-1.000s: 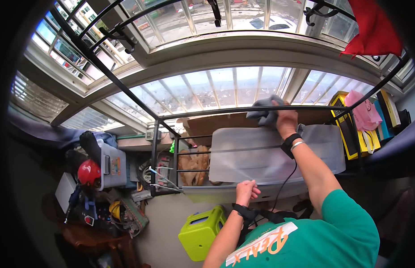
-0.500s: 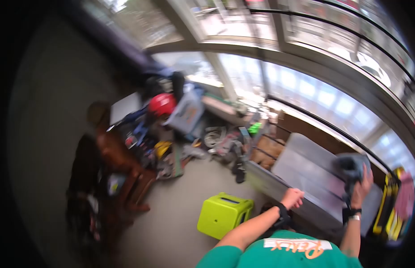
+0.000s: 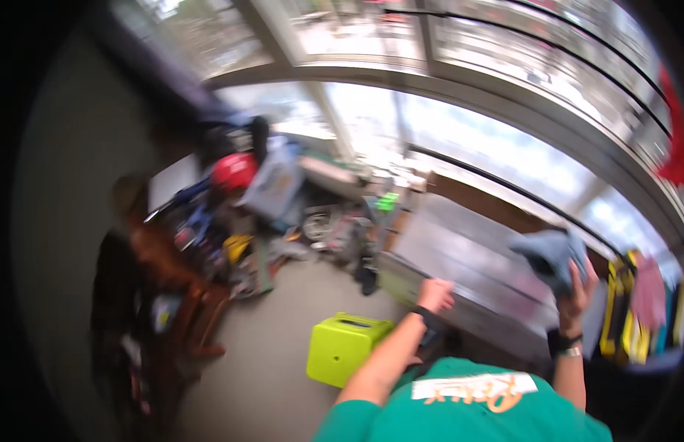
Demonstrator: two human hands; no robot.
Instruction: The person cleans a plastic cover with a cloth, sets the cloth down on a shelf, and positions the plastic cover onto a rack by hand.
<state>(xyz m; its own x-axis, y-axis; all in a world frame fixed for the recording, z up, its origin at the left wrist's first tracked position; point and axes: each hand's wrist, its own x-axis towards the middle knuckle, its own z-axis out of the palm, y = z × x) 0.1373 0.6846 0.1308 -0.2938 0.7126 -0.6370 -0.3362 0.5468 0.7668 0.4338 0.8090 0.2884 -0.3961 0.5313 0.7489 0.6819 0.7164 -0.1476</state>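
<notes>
My right hand (image 3: pixel 578 289) is raised over the right end of a large translucent plastic bin (image 3: pixel 467 317). Its fingers grip a grey-blue cloth item (image 3: pixel 554 258), blurred, perhaps a cap. At the bin's front edge is my left hand (image 3: pixel 435 295), its fingers curled closed; whether the lid's edge or anything else is in them is hidden. A translucent lid (image 3: pixel 460 247) lies across the bin's top. Both wrists wear dark bands.
A lime-green stool (image 3: pixel 346 348) stands on the floor left of the bin. Further left are a brown wooden chair (image 3: pixel 176 258), a red helmet (image 3: pixel 234 171), a plastic box (image 3: pixel 272 184) and heaped items. Yellow-and-black things (image 3: pixel 618 309) and pink cloth (image 3: pixel 648 291) are at the right.
The view has shifted. The lid now covers the brown contents seen before at the bin's left end. The cloth item in my right hand has turned and shows more of its blue surface.
</notes>
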